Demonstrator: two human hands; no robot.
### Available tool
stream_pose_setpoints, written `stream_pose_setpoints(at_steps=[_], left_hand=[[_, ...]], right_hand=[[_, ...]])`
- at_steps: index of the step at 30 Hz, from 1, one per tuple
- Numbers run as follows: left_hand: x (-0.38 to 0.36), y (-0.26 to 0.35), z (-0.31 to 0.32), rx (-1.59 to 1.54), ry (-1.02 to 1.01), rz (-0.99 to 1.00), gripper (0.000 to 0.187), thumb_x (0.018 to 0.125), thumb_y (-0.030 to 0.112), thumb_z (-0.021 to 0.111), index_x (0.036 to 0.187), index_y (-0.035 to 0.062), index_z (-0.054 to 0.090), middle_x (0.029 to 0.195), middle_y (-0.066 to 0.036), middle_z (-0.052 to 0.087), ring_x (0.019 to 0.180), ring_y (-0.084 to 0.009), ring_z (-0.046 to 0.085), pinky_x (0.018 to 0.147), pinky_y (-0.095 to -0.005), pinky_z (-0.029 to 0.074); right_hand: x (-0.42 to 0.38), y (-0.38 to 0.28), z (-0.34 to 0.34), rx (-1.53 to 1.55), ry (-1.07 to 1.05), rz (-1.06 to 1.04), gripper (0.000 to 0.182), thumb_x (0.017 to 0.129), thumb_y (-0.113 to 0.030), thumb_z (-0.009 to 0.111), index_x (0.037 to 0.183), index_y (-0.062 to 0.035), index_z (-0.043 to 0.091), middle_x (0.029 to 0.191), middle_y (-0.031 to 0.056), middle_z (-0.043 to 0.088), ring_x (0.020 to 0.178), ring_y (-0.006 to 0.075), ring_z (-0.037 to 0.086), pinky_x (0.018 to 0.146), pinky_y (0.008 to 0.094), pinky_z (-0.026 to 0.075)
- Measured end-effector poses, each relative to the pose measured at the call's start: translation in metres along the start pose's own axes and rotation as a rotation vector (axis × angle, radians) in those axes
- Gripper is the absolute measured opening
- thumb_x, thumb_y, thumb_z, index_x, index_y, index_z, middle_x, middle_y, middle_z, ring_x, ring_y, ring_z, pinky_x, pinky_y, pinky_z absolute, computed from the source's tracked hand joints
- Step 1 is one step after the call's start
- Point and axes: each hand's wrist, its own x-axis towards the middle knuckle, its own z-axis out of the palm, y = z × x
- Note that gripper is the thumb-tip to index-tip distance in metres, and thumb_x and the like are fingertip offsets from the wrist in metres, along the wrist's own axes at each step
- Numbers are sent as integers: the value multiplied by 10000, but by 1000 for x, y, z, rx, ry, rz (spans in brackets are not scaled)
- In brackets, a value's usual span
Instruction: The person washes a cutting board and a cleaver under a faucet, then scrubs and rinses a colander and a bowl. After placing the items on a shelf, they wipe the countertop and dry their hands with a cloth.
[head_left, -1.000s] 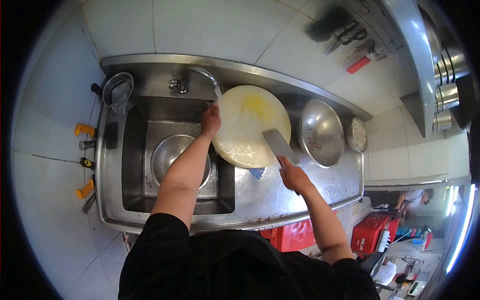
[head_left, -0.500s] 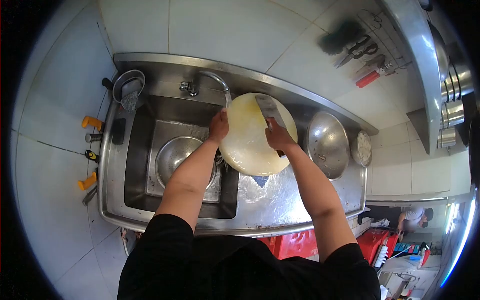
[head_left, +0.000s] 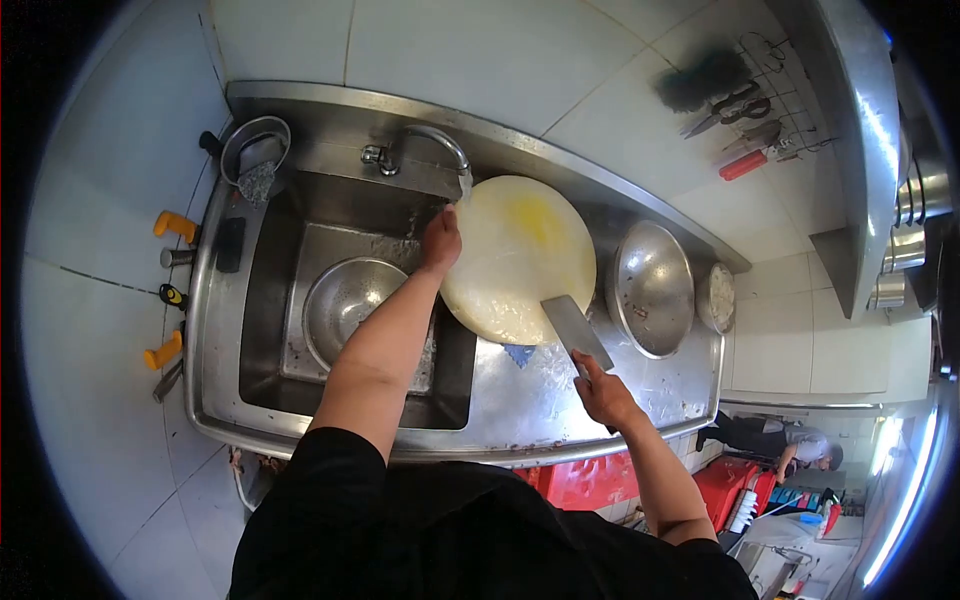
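Note:
A round, pale yellow board point(head_left: 510, 250), wet on top with a brighter yellow patch, lies on the counter at the sink's right edge. My left hand point(head_left: 441, 240) is at the board's left rim with its fingers closed on it, just below the running faucet point(head_left: 440, 140). My right hand point(head_left: 603, 392) is wrapped round the handle of a cleaver point(head_left: 577, 330). The cleaver's broad grey blade reaches over the board's lower right edge. A bit of blue cloth point(head_left: 519, 354) shows under the board.
A metal bowl point(head_left: 352, 307) sits in the sink basin point(head_left: 270, 330). Right of the board are a large metal bowl point(head_left: 653, 290) and a smaller container point(head_left: 718, 298). A pot point(head_left: 256, 150) stands back left. Another person point(head_left: 800, 446) is far off at right.
My right hand and the cleaver have moved from the board's upper middle down toward its lower right edge. My left hand stays at the left rim.

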Motion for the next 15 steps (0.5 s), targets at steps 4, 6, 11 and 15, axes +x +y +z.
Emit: stream_pose_setpoints(at_steps=[4, 6, 11, 15], left_hand=[[-4, 8, -4, -5, -11, 13, 525, 974, 414, 265, 1034, 23, 610, 1004, -246, 614, 992, -443, 546, 827, -470, 433], [-3, 5, -3, -4, 4, 42, 529, 974, 415, 262, 1037, 20, 609, 992, -245, 618, 986, -442, 549, 829, -467, 432], [5, -12, 2, 0, -12, 30, 531, 975, 410, 263, 1037, 14, 611, 973, -239, 627, 977, -433, 561, 830, -458, 431], [8, -19, 0, -72, -80, 21, 528, 975, 405, 283, 1027, 1, 618, 982, -242, 630, 969, -418, 577, 829, -444, 435]], right_hand=[[76, -21, -4, -40, 156, -245, 497, 892, -216, 469, 1359, -134, 323, 970, 308, 602, 870, 478, 583, 800, 525, 459], [138, -47, -19, -51, 194, -313, 455, 896, -223, 454, 1325, -122, 344, 976, 299, 603, 854, 468, 588, 769, 531, 456], [164, -107, -70, 63, 147, -201, 445, 905, -223, 435, 1325, -110, 342, 966, 291, 613, 850, 445, 607, 772, 518, 464], [141, -79, -40, 88, 84, -208, 440, 907, -213, 432, 1324, -107, 342, 962, 289, 612, 832, 429, 617, 760, 507, 477]])
